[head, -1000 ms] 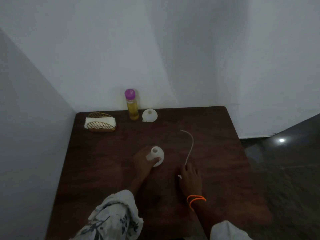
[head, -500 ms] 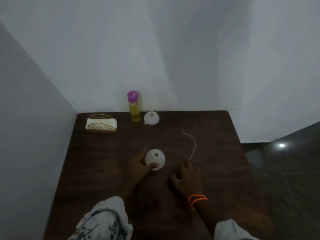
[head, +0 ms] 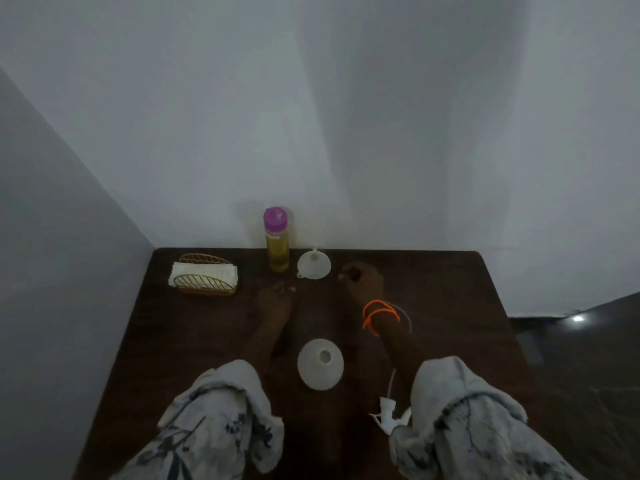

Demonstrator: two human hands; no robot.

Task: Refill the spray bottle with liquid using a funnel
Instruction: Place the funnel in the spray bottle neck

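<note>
From the head camera, your spray bottle (head: 320, 364) stands open-necked near you, its sprayer head (head: 387, 414) with tube lying just right of it. You are at the fetching step: your right hand (head: 363, 283), fingers loosely curled and holding nothing, is just beside the funnel (head: 314, 265); your left hand (head: 277, 299) reaches toward the refill bottle (head: 276, 240), but it is too dim to tell how its fingers lie. Next, likely seat the funnel in the neck, then uncap and pour.
</note>
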